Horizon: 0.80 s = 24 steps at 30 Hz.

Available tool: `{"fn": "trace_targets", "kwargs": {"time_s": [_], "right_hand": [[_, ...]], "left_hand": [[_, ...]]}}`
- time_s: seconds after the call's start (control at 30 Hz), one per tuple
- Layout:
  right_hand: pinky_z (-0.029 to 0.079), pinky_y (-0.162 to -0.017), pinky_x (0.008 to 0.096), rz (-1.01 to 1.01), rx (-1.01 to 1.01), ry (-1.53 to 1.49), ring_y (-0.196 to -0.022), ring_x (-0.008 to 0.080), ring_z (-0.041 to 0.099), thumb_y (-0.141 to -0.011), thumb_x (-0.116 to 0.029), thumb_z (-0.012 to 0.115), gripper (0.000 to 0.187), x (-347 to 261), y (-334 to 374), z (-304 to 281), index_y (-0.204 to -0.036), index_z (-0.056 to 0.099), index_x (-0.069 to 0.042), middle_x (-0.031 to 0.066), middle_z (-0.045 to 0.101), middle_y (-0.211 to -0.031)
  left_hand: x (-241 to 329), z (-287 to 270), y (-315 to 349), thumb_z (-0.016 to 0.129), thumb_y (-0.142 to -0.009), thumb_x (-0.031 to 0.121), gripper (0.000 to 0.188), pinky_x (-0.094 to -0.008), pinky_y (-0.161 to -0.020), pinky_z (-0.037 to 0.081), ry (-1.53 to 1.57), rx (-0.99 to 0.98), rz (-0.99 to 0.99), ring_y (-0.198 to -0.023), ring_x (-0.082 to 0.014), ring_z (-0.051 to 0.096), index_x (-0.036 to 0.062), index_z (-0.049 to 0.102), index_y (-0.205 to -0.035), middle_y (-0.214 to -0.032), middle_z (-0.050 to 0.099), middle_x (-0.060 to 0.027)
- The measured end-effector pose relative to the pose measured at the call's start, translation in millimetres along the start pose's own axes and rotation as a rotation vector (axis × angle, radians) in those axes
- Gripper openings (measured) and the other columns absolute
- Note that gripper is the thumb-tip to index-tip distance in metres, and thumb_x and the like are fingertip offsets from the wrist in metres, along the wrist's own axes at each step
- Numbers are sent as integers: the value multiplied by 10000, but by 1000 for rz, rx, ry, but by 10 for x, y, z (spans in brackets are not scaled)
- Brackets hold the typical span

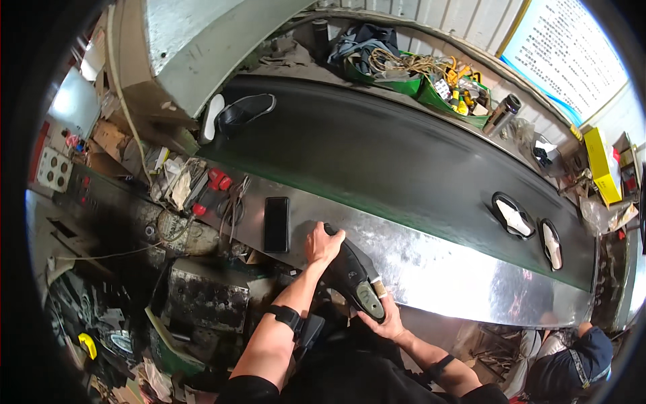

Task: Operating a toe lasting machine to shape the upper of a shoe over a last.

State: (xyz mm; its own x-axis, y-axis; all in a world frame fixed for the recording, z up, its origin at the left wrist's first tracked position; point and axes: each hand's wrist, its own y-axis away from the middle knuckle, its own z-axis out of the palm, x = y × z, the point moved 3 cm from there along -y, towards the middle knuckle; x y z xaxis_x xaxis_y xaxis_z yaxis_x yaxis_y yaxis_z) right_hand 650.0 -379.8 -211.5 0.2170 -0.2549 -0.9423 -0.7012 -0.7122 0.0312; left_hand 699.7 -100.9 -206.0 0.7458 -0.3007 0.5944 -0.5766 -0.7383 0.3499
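White is showing on a narrow shoe piece (214,116) that is resting at the left end of a dark belt (390,155), and a dark shoe upper (249,112) is lying just beside it. Below, a red tool (218,180) is sitting among clutter. A black phone (276,224) is lying on the shiny metal ledge (444,262), near the left hand (324,244). That hand is grasping the far end of a black shoe (348,269), which both hands are holding at the ledge's near edge, close to the person's body; I cannot tell whether it is touching the metal. The right hand (387,322) is clasping the near end, by a pale greenish oval. Further right, green bins (452,108) are holding jumbled items behind the belt. Two white-and-black shoe pieces (514,217) are lying apart on its right end. Another person (572,367) is appearing at the lower right, and a yellow box (601,165) is standing above.
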Motion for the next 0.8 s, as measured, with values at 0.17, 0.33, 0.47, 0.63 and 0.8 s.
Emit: {"fn": "trace_targets", "kwargs": {"time_s": [0.17, 0.33, 0.47, 0.63, 0.8], "right_hand": [[321, -1174, 434, -47, -117, -140, -1495, 358, 269, -890, -213, 765, 1025, -205, 120, 38, -1600, 55, -8, 214, 238, -1628], [312, -1186, 393, 576, -311, -703, -1514, 307, 234, -975, -351, 680, 1105, -588, -441, 304, -1575, -204, -68, 175, 149, -1671], [370, -1136, 357, 722, -552, -761, -1356, 250, 472, -974, -376, 654, 842, -1281, -480, 995, -1590, 215, -5, 191, 437, -1514], [491, -967, 274, 223, -574, -611, -1074, 120, 623, -999, -59, 619, 524, -2381, -106, 2013, -1482, 435, 27, 66, 672, -1215], [514, -781, 247, 224, -776, -544, -886, 81, 619, -993, -115, 666, 343, -3101, 461, 3341, -1288, 595, 45, 45, 717, -1048]], "left_hand": [[-209, -395, 216, 723, -739, 382, 461, -479, -843, 535, 198, 29, -45, -959, -408, 692, -5, 665, -984, -976, 722, -229], [-323, -1296, 798, 788, -736, 341, 388, -389, -721, 536, 352, 183, 133, -746, -231, 686, 18, 664, -910, -781, 700, -120], [-1001, -2027, 1320, 767, -759, 392, 414, -435, -726, 531, 434, 394, 111, -772, -334, 706, 34, 661, -939, -786, 702, -163], [-1877, -3265, 2408, 758, -795, 363, 396, -419, -726, 539, 494, 724, -9, -798, -320, 725, 25, 660, -976, -801, 716, -161], [-3028, -4248, 3365, 713, -870, 440, 446, -415, -746, 524, 455, 1018, -134, -822, -304, 710, 22, 666, -1017, -811, 715, -162]]}}
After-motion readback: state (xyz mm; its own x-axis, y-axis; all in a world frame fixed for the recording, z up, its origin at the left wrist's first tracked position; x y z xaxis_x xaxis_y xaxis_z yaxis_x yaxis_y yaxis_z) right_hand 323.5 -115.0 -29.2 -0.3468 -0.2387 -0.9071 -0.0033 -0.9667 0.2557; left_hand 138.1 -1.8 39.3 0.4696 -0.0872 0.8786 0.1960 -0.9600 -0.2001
